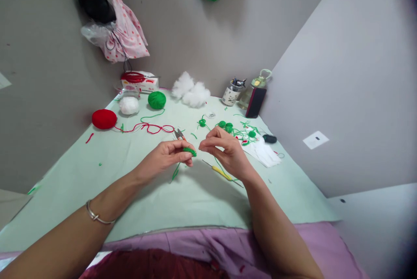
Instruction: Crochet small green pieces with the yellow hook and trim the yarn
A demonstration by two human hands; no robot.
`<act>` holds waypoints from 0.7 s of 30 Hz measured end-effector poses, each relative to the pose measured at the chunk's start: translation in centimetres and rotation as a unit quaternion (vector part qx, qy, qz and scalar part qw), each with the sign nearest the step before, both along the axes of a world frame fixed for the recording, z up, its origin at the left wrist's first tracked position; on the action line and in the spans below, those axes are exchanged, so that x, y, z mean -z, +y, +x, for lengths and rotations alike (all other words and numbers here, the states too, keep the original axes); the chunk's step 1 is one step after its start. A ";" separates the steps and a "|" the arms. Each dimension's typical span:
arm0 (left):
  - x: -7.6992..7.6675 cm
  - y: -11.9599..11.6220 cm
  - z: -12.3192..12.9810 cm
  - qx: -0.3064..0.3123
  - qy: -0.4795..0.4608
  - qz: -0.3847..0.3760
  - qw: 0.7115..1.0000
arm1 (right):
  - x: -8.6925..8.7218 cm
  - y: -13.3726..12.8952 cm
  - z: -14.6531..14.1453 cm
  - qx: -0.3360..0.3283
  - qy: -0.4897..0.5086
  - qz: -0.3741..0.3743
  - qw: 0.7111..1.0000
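My left hand (169, 155) is closed on a small green crochet piece (189, 151), its ribbed edge showing past the fingertips. A short green yarn tail (176, 171) dangles below that hand. Just to the right, my right hand (224, 146) pinches with thumb and forefinger; whatever is in the pinch is too small to make out. From under this hand a green strand (223, 168) runs down to the right. A yellow-handled crochet hook (221, 172) lies on the table beneath it. Thread snips (179, 134) rest behind my left fingers.
Red (104, 119), white (129, 105) and green (157, 100) yarn balls stand at the left back. White stuffing (190, 90) lies by the wall. Green crocheted pieces (226, 126) and scraps lie at right, near a phone (256, 102), a pen cup (232, 93) and a bottle (246, 96).
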State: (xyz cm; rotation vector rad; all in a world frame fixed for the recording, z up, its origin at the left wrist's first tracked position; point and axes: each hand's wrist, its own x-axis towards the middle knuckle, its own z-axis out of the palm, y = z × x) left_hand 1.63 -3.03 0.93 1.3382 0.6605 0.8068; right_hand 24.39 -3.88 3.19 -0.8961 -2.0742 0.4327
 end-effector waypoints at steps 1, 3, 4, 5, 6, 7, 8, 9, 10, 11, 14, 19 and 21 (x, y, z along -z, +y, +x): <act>0.0 0.0 0.0 0.004 -0.002 0.000 1.000 | 0.0 0.1 0.0 -0.008 0.008 -0.007 1.000; 0.0 0.0 0.0 0.014 -0.006 -0.001 1.000 | 0.1 0.2 0.0 -0.024 0.024 -0.031 0.999; 0.0 -0.1 -0.1 0.019 -0.007 -0.001 1.000 | 0.2 0.2 0.0 -0.031 0.032 -0.047 0.998; 0.1 -0.1 -0.1 0.024 -0.009 0.000 1.000 | 0.2 0.3 -0.1 -0.039 0.041 -0.065 0.996; 0.1 -0.1 -0.1 0.028 -0.009 0.002 1.000 | 0.3 0.3 -0.2 -0.047 0.051 -0.085 0.994; 0.1 -0.1 -0.1 0.030 -0.009 0.003 0.999 | 0.3 0.3 -0.3 -0.054 0.060 -0.103 0.991; 0.0 -0.1 -0.1 0.031 -0.010 0.004 0.999 | 0.4 0.4 -0.4 -0.059 0.069 -0.117 0.989; 0.0 -0.1 -0.1 0.029 -0.012 0.003 1.000 | 0.4 0.4 -0.5 -0.060 0.077 -0.124 0.987; 0.0 -0.1 0.0 0.024 -0.015 0.002 1.000 | 0.5 0.4 -0.6 -0.057 0.084 -0.125 0.987; 0.0 -0.1 0.0 0.018 -0.020 0.000 1.000 | 0.5 0.4 -0.7 -0.049 0.089 -0.121 0.987; 0.0 -0.1 0.2 0.002 -0.032 -0.006 0.999 | 0.6 0.5 -0.8 -0.003 0.090 -0.083 0.992; 0.2 0.0 0.3 -0.017 -0.029 -0.010 0.999 | 1.0 0.8 -0.7 0.030 0.067 -0.030 0.997; 0.4 0.0 0.3 -0.025 -0.036 -0.008 0.999 | 1.2 0.7 -1.0 0.018 0.060 -0.024 0.998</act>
